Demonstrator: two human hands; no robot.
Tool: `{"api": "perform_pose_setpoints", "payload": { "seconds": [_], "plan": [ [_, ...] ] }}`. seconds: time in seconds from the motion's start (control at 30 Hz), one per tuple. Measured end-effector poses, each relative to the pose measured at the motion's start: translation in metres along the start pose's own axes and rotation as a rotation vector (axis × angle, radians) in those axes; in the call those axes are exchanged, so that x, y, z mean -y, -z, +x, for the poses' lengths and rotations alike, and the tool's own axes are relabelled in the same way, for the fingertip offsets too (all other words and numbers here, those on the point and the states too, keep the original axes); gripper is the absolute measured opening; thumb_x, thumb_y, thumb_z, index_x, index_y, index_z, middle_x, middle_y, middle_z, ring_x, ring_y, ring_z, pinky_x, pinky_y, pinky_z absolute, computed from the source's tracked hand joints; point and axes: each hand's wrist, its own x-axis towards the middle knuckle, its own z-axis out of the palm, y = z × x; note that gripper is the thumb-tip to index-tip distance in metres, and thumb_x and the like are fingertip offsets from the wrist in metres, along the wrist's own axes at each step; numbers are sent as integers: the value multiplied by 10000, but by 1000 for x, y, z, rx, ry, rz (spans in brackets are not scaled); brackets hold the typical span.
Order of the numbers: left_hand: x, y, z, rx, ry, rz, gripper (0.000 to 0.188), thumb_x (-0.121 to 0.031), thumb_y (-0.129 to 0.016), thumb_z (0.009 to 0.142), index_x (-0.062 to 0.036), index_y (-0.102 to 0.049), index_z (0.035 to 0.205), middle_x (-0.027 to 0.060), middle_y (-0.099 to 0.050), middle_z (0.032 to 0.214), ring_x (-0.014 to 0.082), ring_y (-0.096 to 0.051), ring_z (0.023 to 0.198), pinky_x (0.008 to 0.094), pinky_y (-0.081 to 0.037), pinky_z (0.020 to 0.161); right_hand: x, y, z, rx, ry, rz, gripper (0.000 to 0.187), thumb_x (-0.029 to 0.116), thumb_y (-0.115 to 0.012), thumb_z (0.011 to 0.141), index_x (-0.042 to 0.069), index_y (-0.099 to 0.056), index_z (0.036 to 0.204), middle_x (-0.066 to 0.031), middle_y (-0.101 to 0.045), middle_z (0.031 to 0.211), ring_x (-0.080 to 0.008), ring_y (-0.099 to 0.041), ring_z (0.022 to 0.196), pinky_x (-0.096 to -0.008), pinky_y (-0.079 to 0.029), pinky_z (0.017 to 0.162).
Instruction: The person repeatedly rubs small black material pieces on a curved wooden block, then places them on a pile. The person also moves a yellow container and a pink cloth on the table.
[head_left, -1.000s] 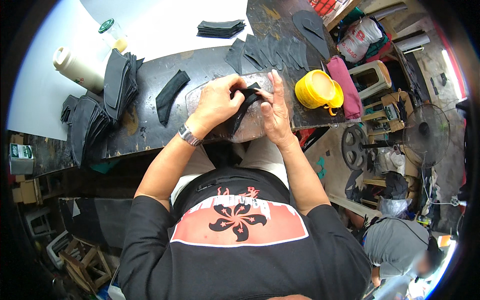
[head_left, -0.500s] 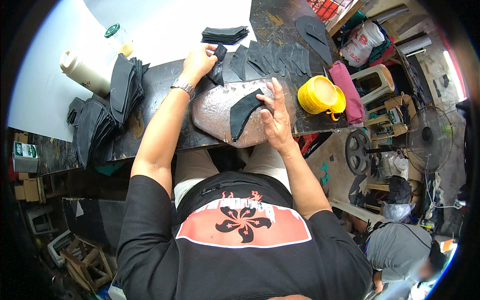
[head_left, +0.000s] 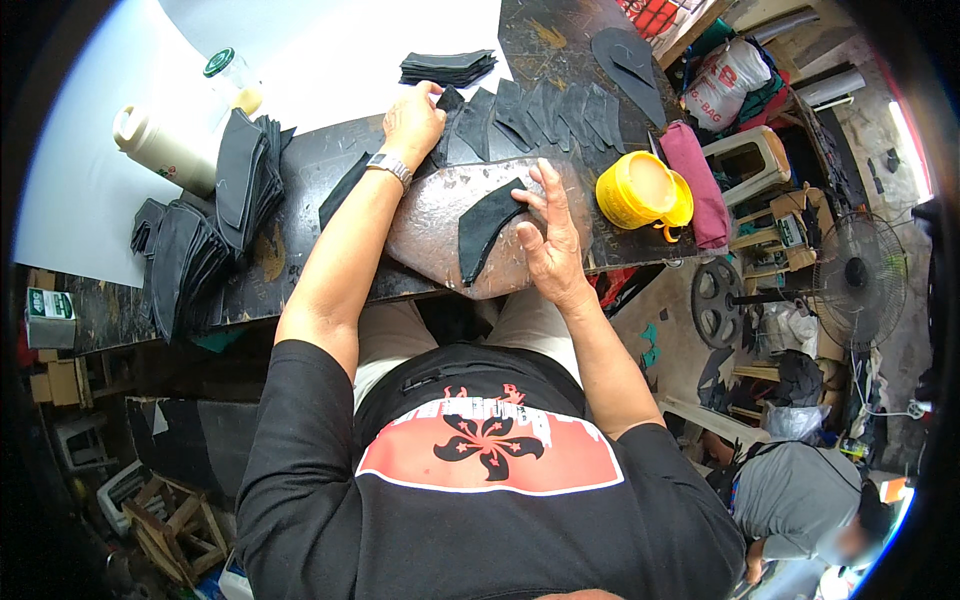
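Observation:
My left hand [head_left: 412, 122] is at the left end of a row of curved black pieces [head_left: 545, 112] that look like leather or fabric. Its thumb and fingers pinch the top of the end black piece [head_left: 449, 103]; the hand partly covers it. My right hand [head_left: 552, 235] has its fingers apart, a fingertip touching the corner of another black piece [head_left: 485, 228]. That piece lies flat on a smooth, brownish slab [head_left: 425, 225] at the table's front edge. Beside my left forearm lies one more black piece [head_left: 343, 190], partly hidden by the arm.
Stacks of black pieces [head_left: 190, 255] stand at left, near a cream flask [head_left: 165, 150] and a glass jar [head_left: 232, 78]. A small black stack [head_left: 447, 67] rests on white sheeting. A yellow tub [head_left: 635, 190] and pink cloth [head_left: 693, 185] are at right; beyond is a fan [head_left: 856, 268].
My left hand has moved slightly right and away from me, bringing its black piece against the row's end. The piece beside my left forearm has come into view. My right hand stays nearly still.

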Motion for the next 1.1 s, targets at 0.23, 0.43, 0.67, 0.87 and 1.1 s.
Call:
{"api": "perform_pose_setpoints", "payload": {
  "seconds": [0.23, 0.43, 0.67, 0.87, 1.1],
  "plan": [
    [-8, 2, 0, -22, 57, -60, 464, -140, -662, 806, -115, -633, 1269, 91, -724, 942, 281, -698, 940, 427, -540, 847, -2, 0, 1, 5, -9, -6, 851, 578, -587, 970, 82, -279, 1589, -218, -428, 1508, -299, -597, 1242, -419, -448, 1068],
    [-2, -5, 0, -95, -13, -123, 498, -90, -653, 789, -52, -595, 1283, 121, -663, 864, 279, -673, 844, 407, -540, 808, -1, 0, 0, 8, 3, -9, 825, 527, -614, 974, 80, -287, 1585, -207, -414, 1529, -305, -597, 1235, -416, -445, 1072],
    [2, -7, 2, -122, -50, -175, 476, -97, -666, 804, -45, -598, 1273, 109, -642, 850, 245, -652, 804, 379, -537, 782, 1, 0, 0, 13, 13, -1, 807, 472, -648, 972, 84, -291, 1583, -199, -407, 1543, -312, -595, 1234, -414, -446, 1072],
    [4, -3, 0, -107, -45, -345, 470, -105, -686, 813, -57, -603, 1273, 83, -632, 887, 187, -647, 793, 334, -538, 745, -1, 1, 0, 13, 29, -19, 798, 455, -657, 970, 87, -298, 1581, -197, -404, 1541, -308, -592, 1238, -411, -451, 1068],
    [12, 2, 2, -3, 256, -1339, 368, -74, -625, 925, -32, -578, 1288, 101, -633, 1033, 192, -676, 874, 237, -521, 682, -2, 1, 0, 21, 8, 8, 799, 452, -659, 971, 85, -295, 1581, -199, -403, 1540, -307, -588, 1245, -410, -452, 1068]
  ]
}}
